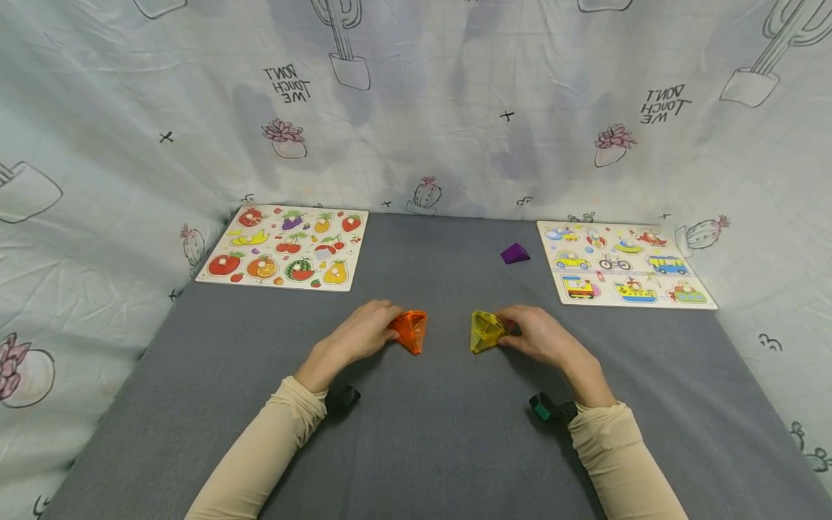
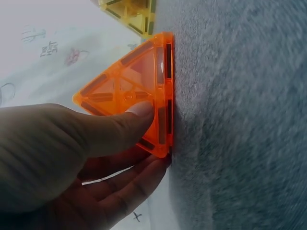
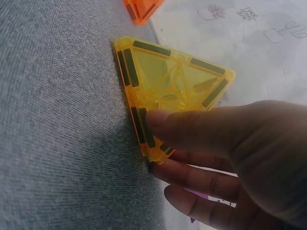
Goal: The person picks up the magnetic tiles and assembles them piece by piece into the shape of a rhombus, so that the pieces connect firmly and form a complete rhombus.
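Observation:
An orange see-through pyramid of magnetic tiles stands on the grey cloth, left of centre. My left hand grips it from the left; in the left wrist view the thumb lies on one orange face and other fingers are behind it. Across a short gap is a yellow see-through pyramid of magnetic tiles. My right hand holds that one from the right, the thumb against a yellow face in the right wrist view. Both pyramids touch the cloth. Dark magnet strips show along their edges.
A purple pyramid lies beyond the right hand. At the back left is a fruit picture board, at the back right a vehicle picture board. A patterned white curtain stands behind the grey cloth-covered table.

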`<state>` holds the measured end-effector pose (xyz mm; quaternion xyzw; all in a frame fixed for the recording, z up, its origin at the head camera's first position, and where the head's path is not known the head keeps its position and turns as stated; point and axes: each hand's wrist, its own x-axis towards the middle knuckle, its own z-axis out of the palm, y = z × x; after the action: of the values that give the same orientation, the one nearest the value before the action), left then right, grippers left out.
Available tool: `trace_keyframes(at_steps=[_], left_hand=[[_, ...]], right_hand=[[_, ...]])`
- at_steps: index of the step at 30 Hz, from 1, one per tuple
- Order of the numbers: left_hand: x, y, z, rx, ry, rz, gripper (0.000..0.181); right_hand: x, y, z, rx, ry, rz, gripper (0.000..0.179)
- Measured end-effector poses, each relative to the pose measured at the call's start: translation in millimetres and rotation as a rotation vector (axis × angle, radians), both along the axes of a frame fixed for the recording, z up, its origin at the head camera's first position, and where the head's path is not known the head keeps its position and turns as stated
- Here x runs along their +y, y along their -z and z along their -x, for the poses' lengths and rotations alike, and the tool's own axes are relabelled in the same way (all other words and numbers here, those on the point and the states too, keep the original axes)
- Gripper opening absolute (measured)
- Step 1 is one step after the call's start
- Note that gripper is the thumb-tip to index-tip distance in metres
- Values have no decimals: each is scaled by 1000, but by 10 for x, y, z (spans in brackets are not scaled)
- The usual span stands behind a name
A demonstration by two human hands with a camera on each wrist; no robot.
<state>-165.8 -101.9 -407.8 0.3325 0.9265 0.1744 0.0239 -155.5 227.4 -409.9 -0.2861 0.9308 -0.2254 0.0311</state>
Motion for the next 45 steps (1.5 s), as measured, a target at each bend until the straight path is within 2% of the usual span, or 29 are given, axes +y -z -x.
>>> trace_keyframes(at_steps=[7, 13, 20, 26, 45], left_hand=[[46, 23, -15, 2, 31, -19, 23], [76, 35, -32, 36, 47, -35, 19], [102, 38, -51, 37, 47, -34, 19], [109, 58, -49, 63, 52, -32, 18], [152, 78, -65, 71, 65, -35, 22]], right_hand=[[-20, -10, -15, -14, 0, 17, 35], [-50, -27, -33, -44, -11, 29, 35], [-68, -26, -35, -65, -20, 33, 34], [-70, -16, -35, -78, -18, 35, 35], [-107, 9, -38, -52, -61, 21, 36]])
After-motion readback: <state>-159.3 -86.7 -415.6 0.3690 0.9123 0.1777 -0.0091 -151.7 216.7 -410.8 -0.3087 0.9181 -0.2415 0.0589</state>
